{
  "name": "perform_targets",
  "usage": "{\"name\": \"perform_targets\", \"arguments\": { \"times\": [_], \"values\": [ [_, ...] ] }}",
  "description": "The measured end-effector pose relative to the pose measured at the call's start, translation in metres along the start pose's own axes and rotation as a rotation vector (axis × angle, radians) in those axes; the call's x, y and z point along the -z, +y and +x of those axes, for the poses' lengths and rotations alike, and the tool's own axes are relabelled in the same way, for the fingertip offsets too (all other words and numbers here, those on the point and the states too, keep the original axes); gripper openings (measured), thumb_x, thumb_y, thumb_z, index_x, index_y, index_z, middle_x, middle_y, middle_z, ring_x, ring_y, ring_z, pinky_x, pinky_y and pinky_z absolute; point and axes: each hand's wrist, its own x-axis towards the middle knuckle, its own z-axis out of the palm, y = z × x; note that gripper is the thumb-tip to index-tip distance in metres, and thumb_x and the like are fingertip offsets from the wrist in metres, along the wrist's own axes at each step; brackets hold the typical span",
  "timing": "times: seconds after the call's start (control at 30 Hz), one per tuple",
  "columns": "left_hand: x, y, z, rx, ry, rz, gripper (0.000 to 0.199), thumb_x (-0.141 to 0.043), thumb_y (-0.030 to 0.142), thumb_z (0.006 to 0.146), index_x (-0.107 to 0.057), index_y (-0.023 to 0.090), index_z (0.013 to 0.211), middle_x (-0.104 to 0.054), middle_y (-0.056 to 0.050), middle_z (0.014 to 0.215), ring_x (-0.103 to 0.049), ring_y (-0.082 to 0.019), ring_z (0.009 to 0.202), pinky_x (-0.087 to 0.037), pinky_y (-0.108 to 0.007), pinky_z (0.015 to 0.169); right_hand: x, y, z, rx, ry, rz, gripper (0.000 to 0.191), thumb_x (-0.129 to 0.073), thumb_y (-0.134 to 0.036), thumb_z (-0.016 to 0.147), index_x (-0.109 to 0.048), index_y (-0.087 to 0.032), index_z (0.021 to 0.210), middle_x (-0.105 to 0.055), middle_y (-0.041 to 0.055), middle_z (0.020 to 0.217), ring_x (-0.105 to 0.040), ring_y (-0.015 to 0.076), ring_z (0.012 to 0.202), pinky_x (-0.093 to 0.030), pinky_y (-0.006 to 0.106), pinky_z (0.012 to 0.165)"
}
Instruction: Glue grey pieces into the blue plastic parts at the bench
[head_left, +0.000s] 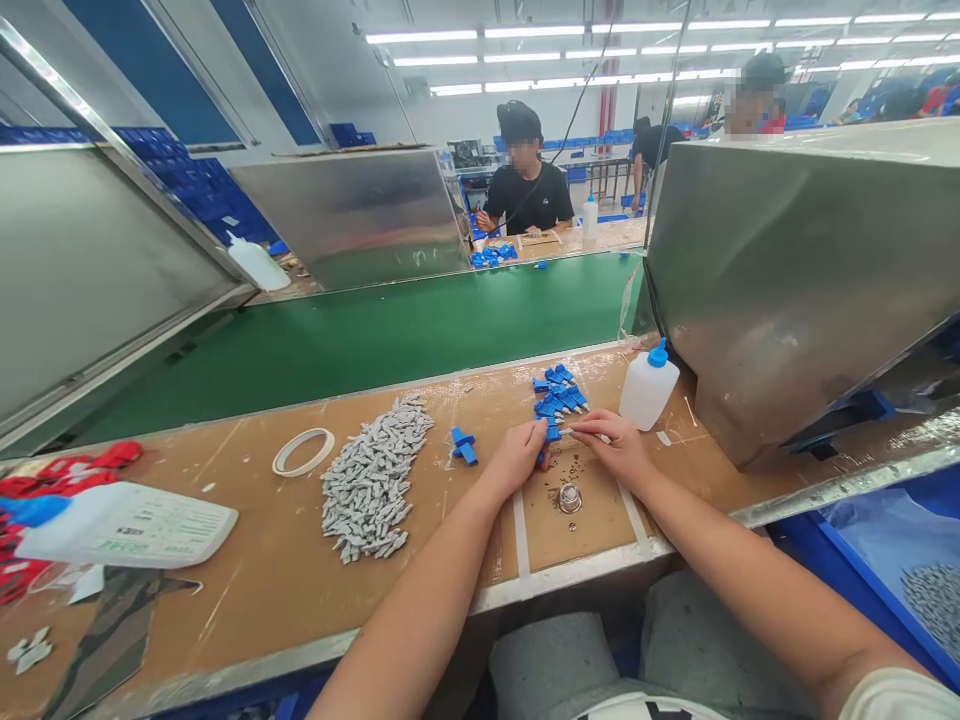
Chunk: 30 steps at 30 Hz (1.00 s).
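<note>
My left hand (519, 455) is closed around a small blue part (553, 431) over the bench. From the right, my right hand (615, 448) pinches a small light grey piece (567, 431) against that blue part. Just beyond my hands lies a group of blue parts (559, 398), some with grey ends. Two blue parts (464, 446) lie crossed left of my left hand. Farther left is a large pile of small grey pieces (377, 480). A small round metal container (569, 498) stands nearer to me, with small specks around it.
A white squeeze bottle (649, 386) with a blue cap stands right of the blue parts. A tape roll (303, 453), a lying bottle (135, 525) and red items (116, 455) are left. A green belt (420, 330) runs beyond; a person (531, 195) sits across it.
</note>
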Motion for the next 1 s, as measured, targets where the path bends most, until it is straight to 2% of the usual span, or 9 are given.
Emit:
{"name": "perform_targets", "arguments": {
  "times": [0.17, 0.33, 0.43, 0.57, 0.77, 0.9, 1.0],
  "values": [
    [-0.002, 0.000, 0.000, 0.027, 0.026, 0.060, 0.059, -0.028, 0.053, 0.107, -0.057, 0.021, 0.066, -0.067, -0.001, 0.061, -0.060, -0.019, 0.063, -0.039, -0.031, 0.069, -0.006, 0.003, -0.002, 0.091, -0.055, -0.054, 0.017, -0.068, -0.033, 0.100, -0.082, -0.025, 0.101, -0.074, 0.0057, 0.089, -0.070, 0.0182, 0.079, -0.058, 0.031, 0.072],
    [-0.001, 0.002, -0.001, 0.025, 0.042, 0.027, 0.071, -0.029, 0.059, 0.106, -0.061, 0.020, 0.057, -0.067, -0.002, 0.056, -0.061, -0.019, 0.060, -0.042, -0.031, 0.069, -0.008, 0.003, -0.003, 0.018, -0.121, -0.141, 0.018, -0.061, -0.034, 0.104, -0.074, -0.022, 0.105, -0.076, 0.0073, 0.098, -0.071, 0.0204, 0.088, -0.056, 0.033, 0.081],
    [-0.002, -0.001, -0.002, 0.010, 0.053, 0.019, 0.079, -0.027, 0.063, 0.106, -0.063, 0.020, 0.051, -0.065, -0.003, 0.053, -0.060, -0.019, 0.057, -0.043, -0.031, 0.069, -0.008, 0.003, -0.004, -0.040, -0.227, -0.314, 0.023, -0.047, -0.033, 0.109, -0.066, -0.020, 0.106, -0.073, 0.0088, 0.100, -0.068, 0.0210, 0.089, -0.051, 0.032, 0.078],
    [-0.002, -0.005, -0.003, 0.005, 0.069, -0.012, 0.082, -0.022, 0.064, 0.106, -0.063, 0.019, 0.051, -0.065, -0.003, 0.054, -0.061, -0.018, 0.057, -0.043, -0.031, 0.066, -0.007, -0.003, -0.008, -0.048, -0.397, -0.534, 0.031, -0.038, -0.034, 0.111, -0.057, -0.020, 0.091, -0.068, 0.0069, 0.090, -0.062, 0.0197, 0.079, -0.038, 0.030, 0.068],
    [0.000, -0.007, -0.002, 0.065, 0.053, 0.042, 0.082, -0.022, 0.065, 0.106, -0.062, 0.019, 0.051, -0.065, -0.004, 0.053, -0.060, -0.019, 0.056, -0.041, -0.032, 0.065, -0.008, -0.013, -0.009, -0.111, -0.433, -0.566, 0.032, -0.036, -0.037, 0.113, -0.053, -0.021, 0.091, -0.067, 0.0032, 0.087, -0.059, 0.0173, 0.075, -0.026, 0.030, 0.065],
    [0.001, -0.002, -0.002, 0.073, 0.033, 0.154, 0.082, -0.019, 0.066, 0.106, -0.061, 0.021, 0.051, -0.067, -0.005, 0.058, -0.061, -0.021, 0.063, -0.038, -0.032, 0.067, -0.009, -0.014, -0.008, -0.108, -0.501, -0.582, 0.028, -0.041, -0.033, 0.112, -0.053, -0.021, 0.090, -0.069, 0.0042, 0.087, -0.060, 0.0175, 0.075, -0.024, 0.031, 0.065],
    [-0.002, 0.002, -0.004, 0.080, 0.044, 0.213, 0.077, -0.021, 0.065, 0.105, -0.059, 0.022, 0.054, -0.068, -0.004, 0.061, -0.061, -0.021, 0.065, -0.037, -0.033, 0.068, -0.009, -0.013, -0.008, -0.115, -0.505, -0.555, 0.027, -0.043, -0.030, 0.110, -0.053, -0.020, 0.088, -0.070, 0.0047, 0.086, -0.060, 0.0177, 0.075, -0.025, 0.030, 0.065]
  ]
}}
